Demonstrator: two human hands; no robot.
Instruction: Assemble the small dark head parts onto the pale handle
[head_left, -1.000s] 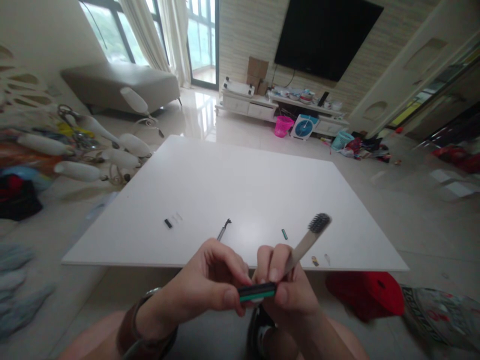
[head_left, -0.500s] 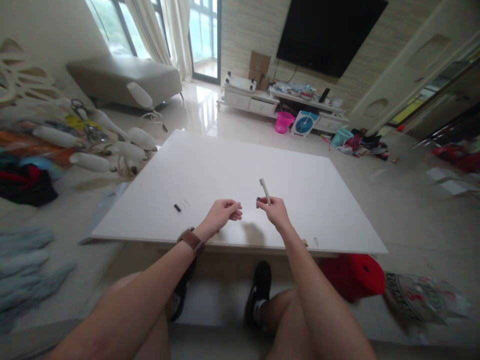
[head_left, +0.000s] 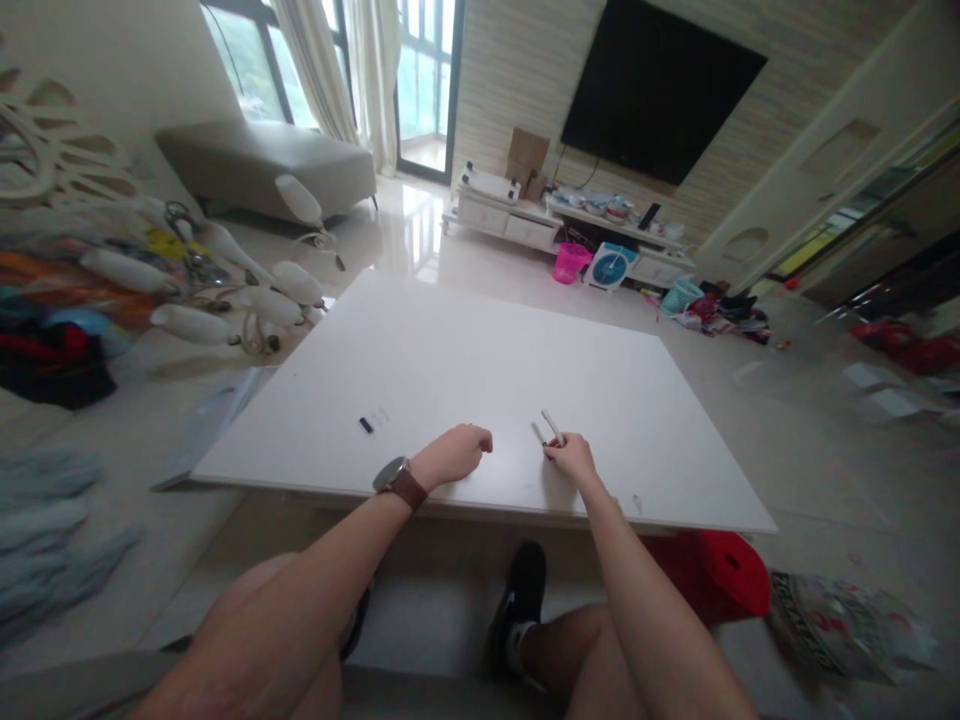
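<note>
My right hand (head_left: pixel 574 456) is closed around a slim pale pen (head_left: pixel 553 428), low over the white tabletop (head_left: pixel 480 350). A small dark piece shows at its fingertips, too small to name. Left of the pen lies a pale streak; whether it is a reflection I cannot tell. My left hand (head_left: pixel 454 453) rests near the table's front edge, fingers curled under and nothing visible in them. A watch with a brown strap (head_left: pixel 397 480) is on that wrist. Farther left lies a small black block (head_left: pixel 366 425), with several faint pale marks beside it.
A small clear object (head_left: pixel 637 502) lies near the front edge, right of my forearm. Below that corner stand a red roll (head_left: pixel 724 575) and a printed bag (head_left: pixel 840 620). A lamp with several white shades (head_left: pixel 277 305) stands at the table's left.
My right hand has come down toward the tabletop with the pen. My left hand has lowered onto the table, its fingers more curled under. The view has shifted slightly.
</note>
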